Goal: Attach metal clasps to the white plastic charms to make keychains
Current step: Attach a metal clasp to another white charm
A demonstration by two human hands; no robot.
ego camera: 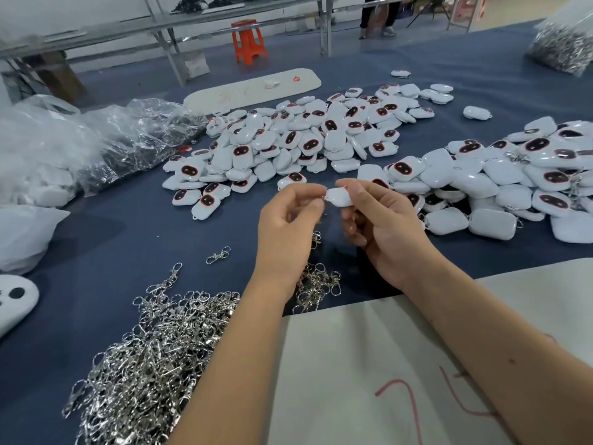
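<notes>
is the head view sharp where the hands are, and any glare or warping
Head view: the left hand and right hand pinching the white charm are fairly sharp; glare glints off the clasp pile; the far table legs lean and the top right corner blurs, typical wide-angle warping.

clasps (154, 354) left, charms (288, 146) behind

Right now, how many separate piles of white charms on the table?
2. One pile sits mid-table ahead of the hands; the other pile lies to the right and runs past the frame edge. A few strays lie apart, and one charm is held.
</notes>
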